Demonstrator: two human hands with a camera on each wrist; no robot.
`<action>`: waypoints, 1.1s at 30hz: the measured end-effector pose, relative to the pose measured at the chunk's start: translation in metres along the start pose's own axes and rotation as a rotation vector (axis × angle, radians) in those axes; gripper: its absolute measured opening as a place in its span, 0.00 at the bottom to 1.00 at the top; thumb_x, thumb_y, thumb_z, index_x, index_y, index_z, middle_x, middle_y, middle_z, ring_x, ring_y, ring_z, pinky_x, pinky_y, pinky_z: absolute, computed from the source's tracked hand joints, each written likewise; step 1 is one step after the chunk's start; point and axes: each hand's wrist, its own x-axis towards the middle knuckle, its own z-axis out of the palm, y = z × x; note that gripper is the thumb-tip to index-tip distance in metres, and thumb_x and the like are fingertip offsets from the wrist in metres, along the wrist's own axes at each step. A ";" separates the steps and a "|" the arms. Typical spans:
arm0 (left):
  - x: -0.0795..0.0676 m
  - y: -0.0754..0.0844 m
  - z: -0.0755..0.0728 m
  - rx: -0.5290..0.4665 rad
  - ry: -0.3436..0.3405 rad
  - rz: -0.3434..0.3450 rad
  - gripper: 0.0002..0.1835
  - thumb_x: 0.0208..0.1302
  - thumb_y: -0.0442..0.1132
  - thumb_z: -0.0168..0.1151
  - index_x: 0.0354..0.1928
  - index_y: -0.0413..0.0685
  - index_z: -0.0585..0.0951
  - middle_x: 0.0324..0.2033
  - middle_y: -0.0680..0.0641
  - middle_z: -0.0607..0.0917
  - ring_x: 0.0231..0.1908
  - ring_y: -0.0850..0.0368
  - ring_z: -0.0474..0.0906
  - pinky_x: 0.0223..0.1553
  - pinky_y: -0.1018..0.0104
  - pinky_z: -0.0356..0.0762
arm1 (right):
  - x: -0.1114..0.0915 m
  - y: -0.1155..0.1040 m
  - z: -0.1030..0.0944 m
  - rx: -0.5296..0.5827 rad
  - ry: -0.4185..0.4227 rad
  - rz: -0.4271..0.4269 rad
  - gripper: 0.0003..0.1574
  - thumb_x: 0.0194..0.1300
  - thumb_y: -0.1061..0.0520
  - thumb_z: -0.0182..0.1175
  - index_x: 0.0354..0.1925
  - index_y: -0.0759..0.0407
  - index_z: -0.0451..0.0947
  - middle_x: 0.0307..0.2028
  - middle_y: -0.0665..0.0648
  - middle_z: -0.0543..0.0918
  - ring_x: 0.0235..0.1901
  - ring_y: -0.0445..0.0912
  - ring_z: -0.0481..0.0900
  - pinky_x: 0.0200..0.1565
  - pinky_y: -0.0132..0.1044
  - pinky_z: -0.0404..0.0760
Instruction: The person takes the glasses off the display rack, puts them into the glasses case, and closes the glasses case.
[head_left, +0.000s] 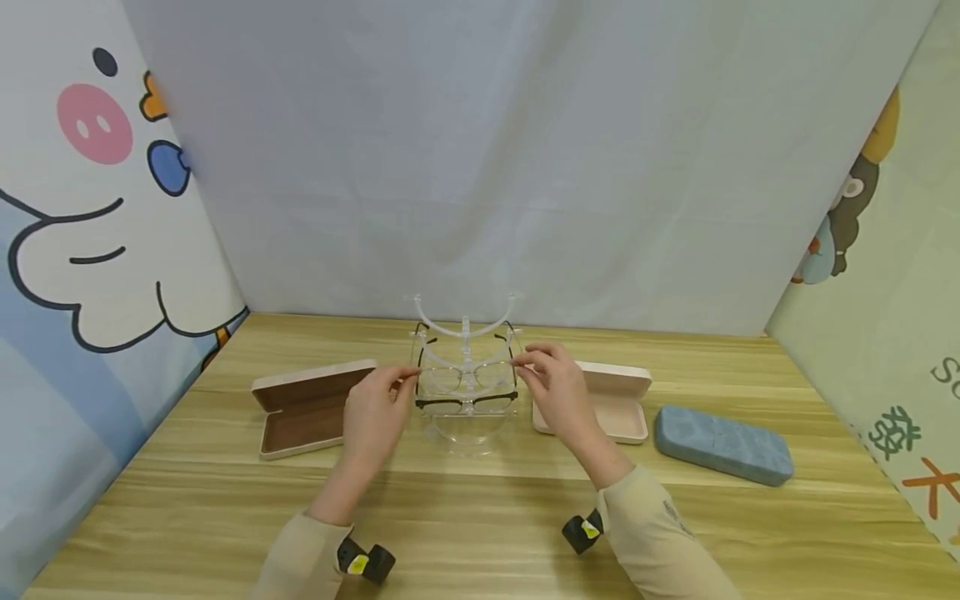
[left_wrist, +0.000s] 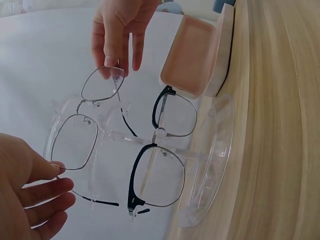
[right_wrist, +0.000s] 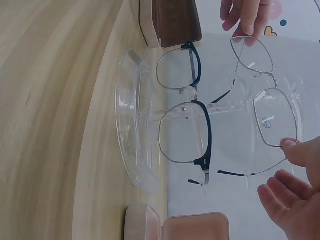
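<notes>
A clear display stand [left_wrist: 224, 145] stands at the middle of the table, with two pairs of glasses at it. My left hand [head_left: 378, 414] pinches one outer end of the thin metal-rimmed glasses [left_wrist: 75, 142] between thumb and fingers. At the other end, my right hand [head_left: 558, 393] pinches the same pair; its temples point back past the stand's middle arm. Whether the stand bears any of their weight, I cannot tell. Below them, glasses with black brow bars [right_wrist: 207, 131] rest on a lower arm, touched by neither hand. The top arm holds nothing.
An opened case with brown lining [head_left: 303, 425] lies left of the stand. Right of it lies an opened case with pale pink lining [head_left: 618, 406], partly behind my right hand. A closed blue case [head_left: 723, 446] lies farther right. A pale cloth wall [head_left: 600, 208] rises behind the table.
</notes>
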 end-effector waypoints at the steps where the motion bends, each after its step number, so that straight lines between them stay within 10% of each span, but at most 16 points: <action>1: 0.000 0.001 -0.001 -0.001 -0.001 0.000 0.04 0.57 0.35 0.62 0.34 0.45 0.84 0.30 0.47 0.84 0.29 0.55 0.79 0.26 0.61 0.74 | -0.001 -0.001 -0.001 0.012 0.008 -0.002 0.06 0.60 0.62 0.59 0.35 0.61 0.81 0.46 0.60 0.76 0.46 0.53 0.76 0.44 0.37 0.80; 13: -0.004 0.022 -0.018 -0.084 -0.094 -0.019 0.05 0.58 0.37 0.61 0.35 0.46 0.84 0.44 0.45 0.78 0.44 0.48 0.75 0.42 0.54 0.75 | -0.016 -0.005 -0.018 0.111 0.019 0.025 0.08 0.62 0.61 0.57 0.39 0.58 0.81 0.47 0.56 0.76 0.42 0.47 0.79 0.43 0.34 0.80; 33: -0.012 0.041 -0.032 -0.021 0.027 0.317 0.06 0.49 0.32 0.68 0.31 0.46 0.83 0.34 0.48 0.81 0.38 0.54 0.77 0.38 0.65 0.78 | -0.034 -0.018 -0.046 0.215 0.117 0.001 0.09 0.59 0.64 0.60 0.39 0.59 0.81 0.44 0.51 0.79 0.42 0.39 0.77 0.44 0.26 0.77</action>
